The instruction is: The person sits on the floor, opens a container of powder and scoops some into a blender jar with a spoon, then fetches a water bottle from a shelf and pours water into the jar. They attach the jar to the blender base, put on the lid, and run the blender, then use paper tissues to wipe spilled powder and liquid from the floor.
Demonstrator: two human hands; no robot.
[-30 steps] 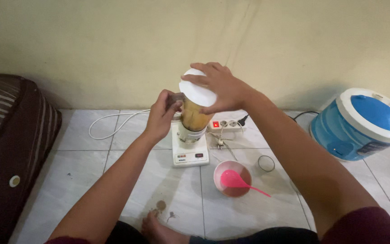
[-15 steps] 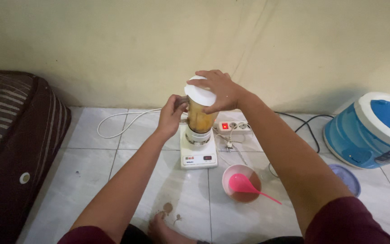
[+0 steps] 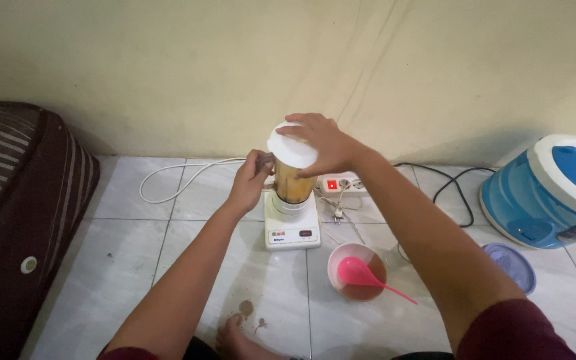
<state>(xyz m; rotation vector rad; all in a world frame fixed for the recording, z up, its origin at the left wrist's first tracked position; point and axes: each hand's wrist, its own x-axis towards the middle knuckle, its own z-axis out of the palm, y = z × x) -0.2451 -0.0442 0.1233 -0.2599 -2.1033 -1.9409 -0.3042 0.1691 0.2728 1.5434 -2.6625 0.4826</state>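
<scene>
White tile floor [image 3: 235, 267] is lying under me, with my bare foot [image 3: 238, 337] poking in at the bottom edge beside a small brown spill [image 3: 246, 308]. Just past it, to my right, a pale bowl [image 3: 358, 270] of brownish liquid is holding a pink ladle [image 3: 365, 277], and a bluish lid [image 3: 511, 267] is lying flat further right. Ahead of the bowl, the blender [image 3: 293, 207] is standing upright on its white base, its jar showing a yellow-brown mix. My left hand [image 3: 251, 180] is gripping the jar's handle, fingers wrapped closed around it. My right hand [image 3: 325, 143] is lying over the white lid [image 3: 291, 143], palm down, fingers spread and pressing on top. Behind the blender, a white power strip [image 3: 341, 183] is glowing red at its switch, with a white cord [image 3: 175, 183] looping off to my left. A blue and white rice cooker [image 3: 551, 190] is sitting well to my right, and a dark striped cushion [image 3: 15, 213] is resting at my left against the cream wall [image 3: 235, 67].
</scene>
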